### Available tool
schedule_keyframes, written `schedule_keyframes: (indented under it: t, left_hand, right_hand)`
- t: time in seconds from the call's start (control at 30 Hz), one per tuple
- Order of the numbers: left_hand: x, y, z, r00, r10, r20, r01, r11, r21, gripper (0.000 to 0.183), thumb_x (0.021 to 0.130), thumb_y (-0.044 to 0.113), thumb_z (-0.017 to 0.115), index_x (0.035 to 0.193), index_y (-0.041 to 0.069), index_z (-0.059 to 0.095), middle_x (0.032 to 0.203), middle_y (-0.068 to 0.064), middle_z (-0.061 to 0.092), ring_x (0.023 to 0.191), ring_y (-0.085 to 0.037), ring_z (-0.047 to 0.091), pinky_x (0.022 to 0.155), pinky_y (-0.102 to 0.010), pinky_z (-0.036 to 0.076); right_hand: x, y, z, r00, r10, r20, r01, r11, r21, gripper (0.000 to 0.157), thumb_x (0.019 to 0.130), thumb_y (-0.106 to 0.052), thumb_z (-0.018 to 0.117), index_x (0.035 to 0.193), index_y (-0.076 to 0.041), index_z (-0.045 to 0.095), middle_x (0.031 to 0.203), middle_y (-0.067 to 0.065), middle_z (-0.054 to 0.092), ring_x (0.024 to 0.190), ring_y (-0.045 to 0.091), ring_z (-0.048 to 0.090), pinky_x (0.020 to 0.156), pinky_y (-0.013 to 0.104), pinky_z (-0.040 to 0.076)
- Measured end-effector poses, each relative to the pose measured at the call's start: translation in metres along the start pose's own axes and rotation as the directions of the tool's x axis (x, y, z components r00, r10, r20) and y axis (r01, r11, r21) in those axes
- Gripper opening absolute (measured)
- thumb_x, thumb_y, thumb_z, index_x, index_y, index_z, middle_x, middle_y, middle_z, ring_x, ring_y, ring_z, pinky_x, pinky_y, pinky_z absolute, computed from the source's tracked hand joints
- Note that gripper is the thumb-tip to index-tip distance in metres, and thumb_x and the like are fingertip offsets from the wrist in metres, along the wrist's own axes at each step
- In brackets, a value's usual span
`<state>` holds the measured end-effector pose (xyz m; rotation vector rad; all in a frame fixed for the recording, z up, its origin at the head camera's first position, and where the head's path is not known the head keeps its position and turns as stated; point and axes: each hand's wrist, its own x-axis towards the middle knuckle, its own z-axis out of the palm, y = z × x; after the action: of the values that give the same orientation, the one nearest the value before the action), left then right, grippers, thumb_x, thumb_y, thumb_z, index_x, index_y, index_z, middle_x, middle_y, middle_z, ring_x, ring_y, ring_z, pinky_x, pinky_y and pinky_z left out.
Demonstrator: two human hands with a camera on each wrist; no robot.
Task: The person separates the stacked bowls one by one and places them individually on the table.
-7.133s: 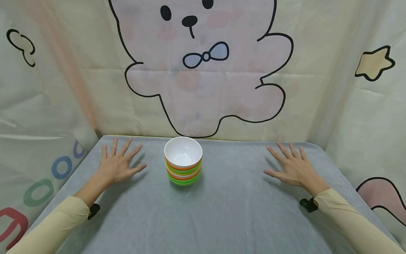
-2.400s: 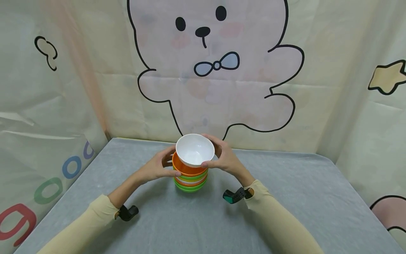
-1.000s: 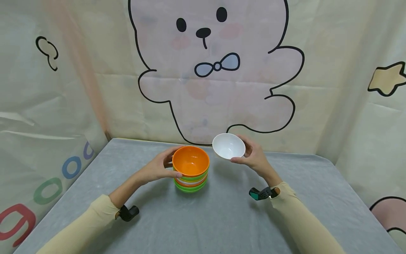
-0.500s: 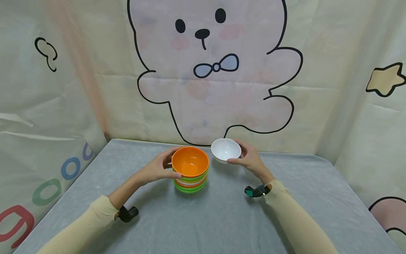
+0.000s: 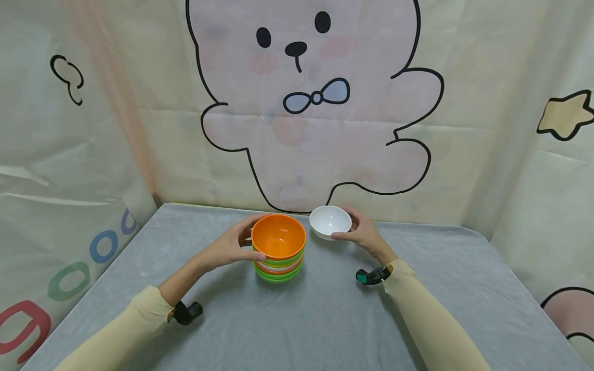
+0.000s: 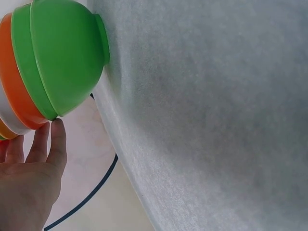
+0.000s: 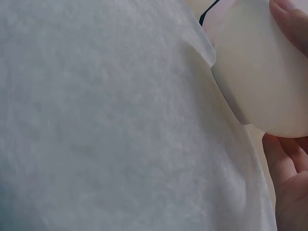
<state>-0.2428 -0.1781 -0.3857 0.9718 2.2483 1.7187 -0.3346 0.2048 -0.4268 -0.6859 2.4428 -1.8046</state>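
A stack of bowls (image 5: 278, 272) in orange, green, yellow and white stands on the table, an orange bowl (image 5: 278, 236) on top. My left hand (image 5: 231, 246) holds the stack from the left, thumb at the front and fingers around the far side. In the left wrist view its fingertips touch the rims near the lowest green bowl (image 6: 67, 55). Right of the stack, my right hand (image 5: 365, 234) grips a white bowl (image 5: 329, 222) by its right side, opening up. The right wrist view shows the white bowl (image 7: 262, 72) low over the cloth; I cannot tell whether its foot touches.
A grey cloth covers the table (image 5: 297, 330). Close behind the bowls, at the table's back edge, hangs a printed curtain (image 5: 297, 154) with a bear drawing. Side curtains (image 5: 533, 206) flank the table. Each wrist carries a black strapped device (image 5: 185, 313).
The white bowl came off the top of the stack, moved right in my right hand and then sank toward the table, uncovering the orange bowl. My left hand has stayed on the stack lately.
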Motion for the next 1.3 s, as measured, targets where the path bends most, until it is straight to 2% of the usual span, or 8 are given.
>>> schedule_keyframes:
  t: [0.1, 0.33, 0.47, 0.7, 0.93, 1.13, 1.3]
  left_hand:
    - [0.000, 0.000, 0.000, 1.000, -0.003, 0.001, 0.003, 1.000, 0.000, 0.080, 0.087, 0.021, 0.083, 0.154, 0.021, 0.041, 0.147, 0.000, 0.050, 0.128, -0.025, 0.053, 0.103, -0.047, 0.047]
    - [0.000, 0.000, 0.000, 1.000, 0.000, 0.003, 0.000, 1.000, 0.001, 0.079, 0.087, 0.021, 0.083, 0.154, 0.020, 0.041, 0.147, -0.001, 0.050, 0.128, -0.026, 0.053, 0.103, -0.048, 0.046]
    - [0.001, 0.000, 0.000, 1.000, 0.004, 0.004, -0.004, 1.000, -0.002, 0.079, 0.088, 0.021, 0.083, 0.155, 0.017, 0.040, 0.148, -0.003, 0.049, 0.129, -0.027, 0.052, 0.104, -0.049, 0.046]
    - [0.001, 0.001, -0.001, 1.000, -0.006, 0.001, 0.006, 1.000, 0.003, 0.080, 0.088, 0.022, 0.083, 0.155, 0.017, 0.040, 0.148, -0.003, 0.049, 0.130, -0.027, 0.051, 0.104, -0.050, 0.046]
    - [0.001, 0.000, -0.001, 1.000, 0.006, 0.009, -0.006, 1.000, -0.013, 0.079, 0.088, 0.020, 0.082, 0.155, 0.015, 0.040, 0.148, -0.004, 0.048, 0.131, -0.028, 0.051, 0.104, -0.050, 0.045]
    - [0.002, -0.001, -0.001, 1.000, 0.006, 0.012, -0.006, 1.000, -0.014, 0.080, 0.088, 0.020, 0.083, 0.155, 0.015, 0.040, 0.148, -0.005, 0.049, 0.130, -0.028, 0.051, 0.104, -0.050, 0.045]
    - [0.001, 0.001, -0.001, 1.000, 0.007, 0.020, -0.007, 1.000, -0.031, 0.081, 0.087, 0.021, 0.084, 0.155, 0.014, 0.039, 0.147, -0.005, 0.050, 0.129, -0.028, 0.052, 0.104, -0.050, 0.045]
  right_hand:
    - [0.000, 0.003, -0.001, 1.000, 0.002, 0.005, -0.002, 1.000, 0.010, 0.080, 0.078, 0.000, 0.088, 0.147, 0.002, 0.048, 0.145, 0.021, 0.050, 0.131, 0.036, 0.049, 0.108, 0.043, 0.042]
    - [-0.002, 0.007, -0.004, 1.000, -0.002, 0.008, 0.002, 1.000, -0.028, 0.080, 0.074, -0.001, 0.091, 0.143, 0.004, 0.051, 0.139, 0.021, 0.053, 0.125, 0.035, 0.054, 0.097, 0.028, 0.050]
    - [-0.002, 0.007, -0.006, 1.000, 0.007, 0.026, -0.006, 0.999, -0.044, 0.080, 0.075, -0.005, 0.092, 0.143, 0.003, 0.050, 0.138, 0.020, 0.054, 0.122, 0.033, 0.056, 0.095, 0.027, 0.051]
    - [-0.003, 0.001, -0.009, 0.996, 0.045, 0.083, -0.041, 0.998, -0.056, 0.084, 0.076, -0.005, 0.090, 0.148, 0.001, 0.046, 0.142, 0.020, 0.051, 0.121, 0.037, 0.056, 0.097, 0.036, 0.051]
    - [-0.004, -0.002, -0.015, 0.990, 0.063, 0.124, -0.059, 0.998, -0.034, 0.090, 0.079, -0.003, 0.088, 0.153, 0.004, 0.036, 0.149, 0.023, 0.043, 0.128, 0.040, 0.052, 0.100, 0.037, 0.049]
    - [-0.012, -0.006, -0.028, 0.988, 0.105, 0.112, -0.103, 0.994, -0.022, 0.094, 0.084, -0.007, 0.085, 0.157, 0.004, 0.027, 0.155, 0.027, 0.034, 0.139, 0.042, 0.040, 0.110, 0.044, 0.039]
    - [-0.018, -0.006, -0.043, 0.995, 0.055, 0.082, -0.050, 0.997, -0.059, 0.082, 0.089, -0.009, 0.081, 0.154, 0.006, 0.034, 0.155, 0.028, 0.035, 0.140, 0.044, 0.037, 0.114, 0.050, 0.032]
